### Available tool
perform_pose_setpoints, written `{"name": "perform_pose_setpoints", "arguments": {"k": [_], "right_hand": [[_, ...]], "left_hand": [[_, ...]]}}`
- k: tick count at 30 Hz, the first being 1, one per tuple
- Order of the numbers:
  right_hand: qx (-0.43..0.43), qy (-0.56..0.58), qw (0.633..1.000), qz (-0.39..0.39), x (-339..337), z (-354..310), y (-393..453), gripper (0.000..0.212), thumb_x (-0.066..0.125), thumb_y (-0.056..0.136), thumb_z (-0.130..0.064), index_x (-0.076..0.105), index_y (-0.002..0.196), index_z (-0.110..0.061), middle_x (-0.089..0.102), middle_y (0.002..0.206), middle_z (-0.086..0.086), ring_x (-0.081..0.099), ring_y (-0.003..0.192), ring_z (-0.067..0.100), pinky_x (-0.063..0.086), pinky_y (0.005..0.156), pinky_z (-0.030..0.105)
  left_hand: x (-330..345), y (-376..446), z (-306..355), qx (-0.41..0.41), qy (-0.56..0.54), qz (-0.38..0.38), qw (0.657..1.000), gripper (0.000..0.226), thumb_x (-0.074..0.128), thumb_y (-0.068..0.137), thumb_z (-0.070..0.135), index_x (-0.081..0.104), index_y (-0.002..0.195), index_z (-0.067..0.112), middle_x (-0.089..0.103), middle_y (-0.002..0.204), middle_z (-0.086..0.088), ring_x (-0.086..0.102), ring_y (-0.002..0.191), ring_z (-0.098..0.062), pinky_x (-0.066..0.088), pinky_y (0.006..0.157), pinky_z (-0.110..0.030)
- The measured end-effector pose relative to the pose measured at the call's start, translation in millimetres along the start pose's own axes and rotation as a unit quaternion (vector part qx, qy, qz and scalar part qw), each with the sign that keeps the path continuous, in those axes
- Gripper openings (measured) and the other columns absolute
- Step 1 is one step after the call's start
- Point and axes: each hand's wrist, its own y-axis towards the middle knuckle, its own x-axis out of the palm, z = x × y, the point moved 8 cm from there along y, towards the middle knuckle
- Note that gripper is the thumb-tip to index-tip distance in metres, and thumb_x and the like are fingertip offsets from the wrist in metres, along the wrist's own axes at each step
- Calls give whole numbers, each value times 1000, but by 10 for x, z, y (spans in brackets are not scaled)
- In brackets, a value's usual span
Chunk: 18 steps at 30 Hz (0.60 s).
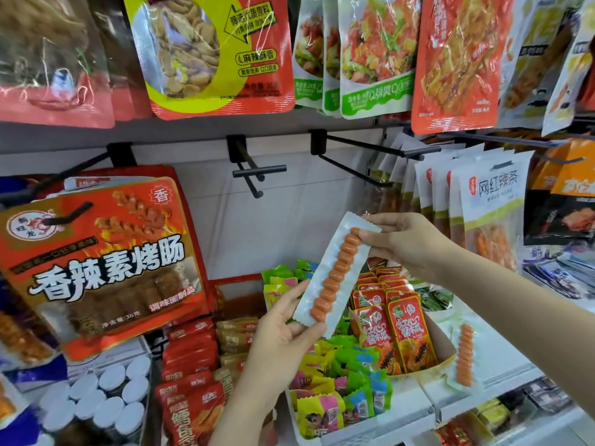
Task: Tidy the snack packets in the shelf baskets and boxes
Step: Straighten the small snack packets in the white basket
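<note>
I hold a long clear packet with an orange twisted snack stick (336,275) up in front of the shelf, tilted with its top to the right. My left hand (283,326) pinches its lower end and my right hand (405,243) pinches its top end. Below it stands a clear box of small yellow, green and blue packets (341,381). A cardboard box of red papaya packets (396,329) stands just right of that. A second orange twisted stick packet (465,358) lies on the white shelf to the right.
Two bare black hooks (257,173) (386,152) jut from the white back panel above my hands. Big red bags (103,252) hang at the left, white bags (489,204) at the right. Red packets (190,365) and white-capped jars (106,403) fill the lower left.
</note>
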Motion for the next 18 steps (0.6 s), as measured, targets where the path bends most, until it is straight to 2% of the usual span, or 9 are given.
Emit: {"name": "perform_pose_setpoints", "arguments": {"k": [3, 5, 7, 8, 9, 12, 15, 16, 18], "right_hand": [[-1, 4, 1000, -11, 10, -7, -14, 24, 68, 84, -11, 64, 108, -11, 76, 96, 9, 73, 93, 22, 60, 83, 39], [1, 31, 999, -23, 31, -30, -35, 23, 66, 86, -8, 64, 109, -10, 75, 99, 12, 73, 94, 22, 61, 78, 34], [-1, 79, 996, -44, 85, -63, -54, 22, 62, 87, -3, 65, 109, -8, 72, 105, 15, 72, 96, 23, 60, 73, 27], [-3, 105, 993, -57, 126, -79, -66, 23, 61, 88, -1, 65, 110, -6, 70, 107, 15, 71, 98, 22, 59, 74, 25], [-6, 128, 989, -70, 171, -93, -78, 23, 59, 89, 1, 64, 111, -5, 69, 108, 15, 71, 98, 22, 58, 75, 24], [-20, 149, 983, -103, 272, -134, -109, 24, 56, 90, 2, 62, 113, -2, 67, 111, 15, 68, 104, 23, 57, 83, 27], [7, 145, 977, -159, 309, -174, -147, 33, 56, 91, -8, 58, 123, 2, 64, 123, 19, 63, 115, 33, 56, 91, 35], [27, 144, 974, -175, 308, -181, -160, 34, 54, 93, -12, 59, 125, -1, 64, 124, 20, 63, 115, 34, 57, 88, 34], [59, 140, 971, -185, 275, -189, -158, 32, 52, 95, -15, 64, 125, -10, 66, 122, 21, 65, 112, 32, 58, 81, 30]], "left_hand": [[-28, 2, -31, -11, -20, -7, 1000, 59, 72, 84, 3, 53, 134, 27, 68, 123, 10, 70, 103, -18, 55, 70, -22], [18, -5, -62, -51, -115, -36, 991, 57, 75, 82, 26, 54, 135, 25, 66, 127, -3, 67, 109, -25, 56, 78, -28], [147, -38, -69, -123, -246, -81, 958, 57, 61, 86, 51, 57, 134, 22, 62, 131, -16, 63, 115, -36, 57, 84, -38], [196, -56, -69, -154, -294, -91, 939, 57, 52, 90, 56, 59, 133, 20, 60, 132, -20, 63, 114, -38, 57, 84, -40], [216, -65, -94, -177, -332, -89, 923, 54, 47, 94, 53, 61, 130, 15, 59, 132, -24, 66, 109, -37, 58, 81, -39], [180, -67, -169, -195, -391, -54, 898, 29, 55, 96, 15, 66, 121, 3, 66, 116, -27, 68, 79, -25, 58, 67, -31], [97, -34, -164, -146, -380, -16, 913, 34, 63, 86, 8, 68, 119, 5, 68, 96, -17, 66, 76, -22, 58, 66, -29], [28, -11, -157, -122, -330, 7, 936, 40, 69, 80, 11, 68, 120, 9, 68, 93, -14, 65, 77, -21, 57, 66, -29], [-141, 24, -99, -77, -154, 57, 983, 54, 79, 68, 24, 68, 121, 18, 72, 96, -6, 67, 84, -19, 54, 71, -31]]}}
